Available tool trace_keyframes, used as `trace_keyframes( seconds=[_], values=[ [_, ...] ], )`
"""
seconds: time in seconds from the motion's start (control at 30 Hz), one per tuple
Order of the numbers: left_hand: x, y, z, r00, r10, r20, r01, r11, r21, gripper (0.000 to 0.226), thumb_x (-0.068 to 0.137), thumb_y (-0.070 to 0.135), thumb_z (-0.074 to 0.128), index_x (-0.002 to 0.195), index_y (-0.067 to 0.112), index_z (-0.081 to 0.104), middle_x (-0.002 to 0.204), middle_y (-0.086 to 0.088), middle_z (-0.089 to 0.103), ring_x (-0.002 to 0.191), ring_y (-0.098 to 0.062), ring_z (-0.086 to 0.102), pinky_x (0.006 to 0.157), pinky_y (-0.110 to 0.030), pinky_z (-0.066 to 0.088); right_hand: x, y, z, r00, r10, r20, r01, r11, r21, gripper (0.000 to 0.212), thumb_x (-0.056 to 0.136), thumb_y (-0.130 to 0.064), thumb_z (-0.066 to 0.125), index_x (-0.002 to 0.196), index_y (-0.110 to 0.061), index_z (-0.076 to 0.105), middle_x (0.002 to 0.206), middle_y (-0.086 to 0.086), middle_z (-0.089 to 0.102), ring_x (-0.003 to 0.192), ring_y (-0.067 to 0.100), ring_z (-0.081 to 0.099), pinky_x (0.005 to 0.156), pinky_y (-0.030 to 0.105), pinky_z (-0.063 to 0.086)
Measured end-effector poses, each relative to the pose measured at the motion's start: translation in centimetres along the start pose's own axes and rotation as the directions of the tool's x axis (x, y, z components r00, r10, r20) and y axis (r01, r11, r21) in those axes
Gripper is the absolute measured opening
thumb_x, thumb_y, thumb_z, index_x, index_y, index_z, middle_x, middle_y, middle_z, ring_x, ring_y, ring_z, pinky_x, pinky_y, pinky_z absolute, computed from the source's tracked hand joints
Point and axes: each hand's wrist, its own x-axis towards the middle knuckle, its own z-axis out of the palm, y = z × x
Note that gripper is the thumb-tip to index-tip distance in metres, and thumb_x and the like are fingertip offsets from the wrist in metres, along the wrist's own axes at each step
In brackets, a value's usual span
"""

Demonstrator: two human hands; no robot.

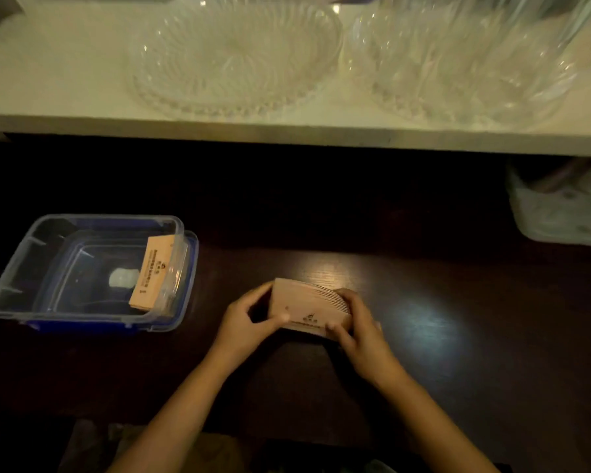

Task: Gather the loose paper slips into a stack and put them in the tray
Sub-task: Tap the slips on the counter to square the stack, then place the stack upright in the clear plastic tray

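Note:
A stack of tan paper slips (304,303) with dark print stands on edge on the dark wooden table, slightly fanned. My left hand (244,322) grips its left end and my right hand (355,327) grips its right end, thumbs on the front face. To the left sits a clear plastic tray (31,254) resting on a blue lid. Inside the tray, a bundle of tan slips (152,273) leans against the right wall.
A white shelf (65,80) runs across the back above the table and carries two cut-glass dishes (236,56) (458,70). A pale plastic container (560,213) sits under the shelf at the far right. Something crumpled lies at the near edge (93,445).

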Motion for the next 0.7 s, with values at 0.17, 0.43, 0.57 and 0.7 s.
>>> trace_keyframes(
  seconds=[0.17,0.43,0.57,0.7],
  values=[
    [-0.8,4.5,1.9,0.990,-0.143,0.001,0.109,0.752,-0.650,0.055,0.065,0.013,0.071,0.117,0.019,0.056,0.104,-0.001,0.072,0.099,-0.017,0.066,0.072,-0.026,0.055,0.0,-3.4,-1.0,0.970,0.199,0.142,-0.245,0.801,0.546,0.023,0.091,-0.025,0.055,0.106,-0.040,0.045,0.107,-0.001,0.064,0.089,0.008,0.066,0.067,0.022,0.055],
    [-1.6,8.0,2.5,0.952,-0.279,0.127,0.306,0.846,-0.436,0.029,0.083,0.003,0.057,0.109,0.017,0.061,0.084,0.002,0.076,0.081,-0.012,0.071,0.058,-0.023,0.054,-1.0,-4.4,-6.1,0.910,0.271,0.314,-0.405,0.742,0.534,0.043,0.078,-0.032,0.069,0.117,-0.022,0.053,0.113,0.007,0.065,0.099,0.022,0.066,0.091,0.046,0.053],
    [-3.0,9.5,2.7,0.928,-0.310,0.207,0.364,0.871,-0.330,0.031,0.080,0.006,0.061,0.104,0.025,0.059,0.084,0.004,0.076,0.085,-0.012,0.070,0.065,-0.026,0.054,-0.4,-5.1,-8.6,0.904,0.182,0.386,-0.377,0.766,0.520,0.030,0.081,-0.018,0.068,0.109,-0.014,0.057,0.098,0.004,0.072,0.084,0.013,0.071,0.063,0.022,0.057],
    [-3.8,9.9,3.3,0.933,-0.309,0.184,0.358,0.852,-0.383,0.019,0.083,0.010,0.059,0.099,0.018,0.063,0.079,0.005,0.077,0.081,-0.010,0.071,0.060,-0.022,0.054,-0.2,-5.6,-8.7,0.922,0.166,0.351,-0.345,0.765,0.544,0.023,0.083,-0.010,0.065,0.105,-0.005,0.058,0.092,0.007,0.072,0.074,0.011,0.072,0.053,0.016,0.053]
  ],
)
